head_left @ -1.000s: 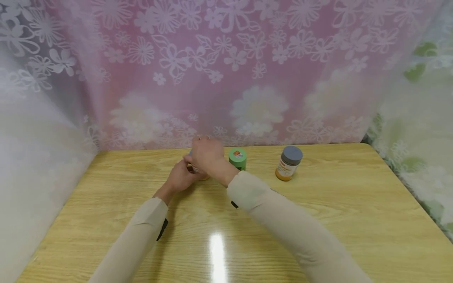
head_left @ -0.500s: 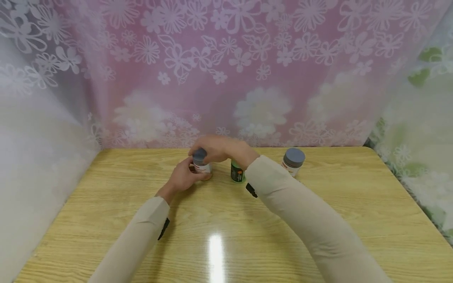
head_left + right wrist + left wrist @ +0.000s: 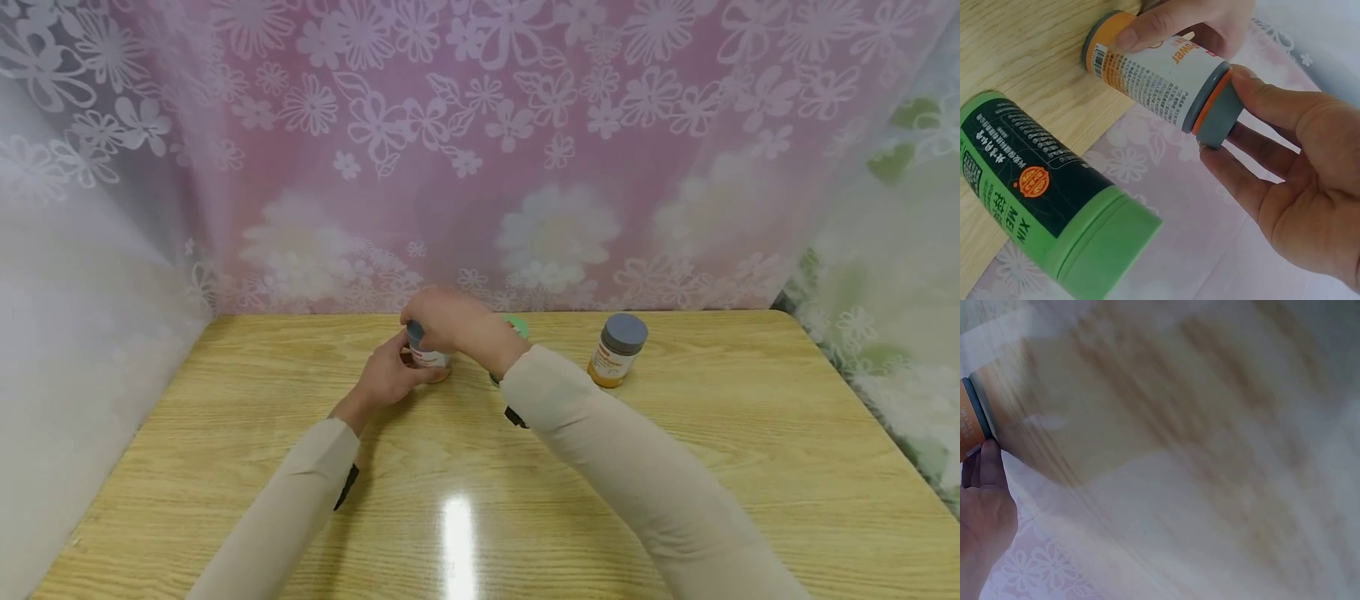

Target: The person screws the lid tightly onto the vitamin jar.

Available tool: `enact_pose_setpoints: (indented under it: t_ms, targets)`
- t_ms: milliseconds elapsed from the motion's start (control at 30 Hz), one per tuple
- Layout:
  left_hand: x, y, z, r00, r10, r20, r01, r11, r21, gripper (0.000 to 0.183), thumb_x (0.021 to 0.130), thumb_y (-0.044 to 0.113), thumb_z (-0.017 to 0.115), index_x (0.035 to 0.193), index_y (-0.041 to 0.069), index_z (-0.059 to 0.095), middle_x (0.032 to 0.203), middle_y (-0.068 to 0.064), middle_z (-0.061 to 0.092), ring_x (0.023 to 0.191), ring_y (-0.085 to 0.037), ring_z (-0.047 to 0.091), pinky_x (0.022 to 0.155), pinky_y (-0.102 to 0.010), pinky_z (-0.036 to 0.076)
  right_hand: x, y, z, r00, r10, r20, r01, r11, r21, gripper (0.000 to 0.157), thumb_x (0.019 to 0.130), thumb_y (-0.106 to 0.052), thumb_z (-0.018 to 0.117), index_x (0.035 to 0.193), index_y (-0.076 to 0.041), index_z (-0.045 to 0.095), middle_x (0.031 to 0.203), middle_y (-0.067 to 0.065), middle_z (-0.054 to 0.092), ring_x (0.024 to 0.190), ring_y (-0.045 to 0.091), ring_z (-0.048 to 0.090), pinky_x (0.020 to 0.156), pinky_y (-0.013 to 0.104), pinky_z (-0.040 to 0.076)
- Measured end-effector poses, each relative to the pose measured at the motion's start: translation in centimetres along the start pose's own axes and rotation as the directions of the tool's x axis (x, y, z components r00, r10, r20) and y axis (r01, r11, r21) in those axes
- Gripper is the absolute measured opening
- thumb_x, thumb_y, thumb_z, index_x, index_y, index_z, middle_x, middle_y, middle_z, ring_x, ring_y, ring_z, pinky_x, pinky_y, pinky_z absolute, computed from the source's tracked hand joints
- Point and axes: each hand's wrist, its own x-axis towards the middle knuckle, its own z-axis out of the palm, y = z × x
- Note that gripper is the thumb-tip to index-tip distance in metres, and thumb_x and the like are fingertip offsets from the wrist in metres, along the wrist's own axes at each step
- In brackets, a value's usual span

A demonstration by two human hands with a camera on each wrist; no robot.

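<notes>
A white and orange jar (image 3: 1160,78) with a grey lid (image 3: 1225,115) stands on the wooden table. My left hand (image 3: 386,373) holds its body low down, thumb across the label in the right wrist view. Fingers and thumb of my right hand (image 3: 1310,169) pinch the lid's rim from above. An orange band shows between the lid and the grey collar under it. In the left wrist view only the jar's orange edge (image 3: 969,422) appears, beside the fingers. Right of this jar stands a green one (image 3: 1085,250) with a black label, partly hidden by my right forearm in the head view.
Another jar (image 3: 617,350), grey-lidded with a white and orange body, stands farther right on the table (image 3: 360,517). A pink floral curtain (image 3: 480,208) hangs along the table's back edge. Pale curtains flank both sides.
My right hand swings right over the lid, baring part of it, then turns back left a little and covers more of it. The left hand keeps its hold on the jar.
</notes>
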Motion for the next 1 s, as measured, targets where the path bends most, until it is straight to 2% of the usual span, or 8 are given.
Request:
enact_pose_setpoints:
  t_ms: [267,433,600,733,833,1000]
  targets:
    - [-0.1,0.1,0.1,1.000,0.008,-0.020,-0.007,0.998,0.061,0.069,0.082,0.036,0.076,0.140,0.017,0.044,0.122,-0.002,0.055,0.110,-0.024,0.059,0.082,-0.038,0.051,-0.1,0.3,0.5,0.998,-0.013,-0.060,0.015,0.999,0.031,0.039,0.091,-0.021,0.068,0.129,-0.017,0.061,0.126,-0.001,0.059,0.108,0.016,0.056,0.086,0.031,0.047]
    - [-0.2,0.3,0.4,0.999,0.034,-0.029,-0.032,0.997,0.073,0.072,0.082,0.035,0.076,0.142,0.016,0.042,0.120,-0.004,0.056,0.108,-0.025,0.060,0.080,-0.037,0.053,-0.2,-0.4,1.2,0.990,0.068,-0.127,-0.066,0.998,0.020,0.035,0.090,-0.023,0.069,0.124,-0.017,0.065,0.115,-0.001,0.063,0.092,0.015,0.058,0.073,0.029,0.048]
    - [-0.2,0.3,0.6,0.998,0.055,-0.041,-0.051,0.994,0.094,0.073,0.082,0.038,0.076,0.143,0.019,0.041,0.121,-0.001,0.058,0.105,-0.023,0.062,0.079,-0.035,0.053,-0.2,-1.2,1.8,0.971,0.146,-0.188,-0.141,0.989,0.041,0.027,0.092,-0.018,0.064,0.119,-0.016,0.068,0.111,0.000,0.065,0.084,0.015,0.059,0.066,0.028,0.048]
    - [0.0,0.2,0.7,0.992,0.108,-0.061,-0.099,0.985,0.143,0.074,0.083,0.040,0.075,0.144,0.016,0.041,0.121,-0.004,0.059,0.105,-0.025,0.062,0.083,-0.037,0.051,-0.3,-1.5,2.3,0.953,0.180,-0.243,-0.175,0.984,0.042,0.022,0.094,-0.016,0.060,0.114,-0.016,0.071,0.105,-0.001,0.067,0.080,0.015,0.063,0.065,0.027,0.051]
    - [0.1,0.1,0.6,0.990,0.124,-0.065,-0.112,0.979,0.170,0.072,0.082,0.040,0.075,0.141,0.011,0.044,0.119,-0.007,0.060,0.104,-0.026,0.062,0.084,-0.039,0.051,-0.3,-1.6,2.6,0.941,0.196,-0.275,-0.189,0.981,0.054,0.022,0.094,-0.017,0.062,0.114,-0.017,0.071,0.104,-0.002,0.068,0.082,0.015,0.063,0.067,0.028,0.052]
    - [0.2,-0.2,0.2,0.989,0.135,-0.053,-0.123,0.975,0.184,0.068,0.083,0.038,0.076,0.138,0.012,0.047,0.110,-0.005,0.062,0.092,-0.022,0.061,0.077,-0.038,0.050,-0.2,-1.6,2.7,0.940,0.187,-0.285,-0.180,0.982,0.049,0.025,0.094,-0.019,0.062,0.118,-0.017,0.069,0.109,-0.002,0.067,0.086,0.015,0.063,0.070,0.028,0.052]
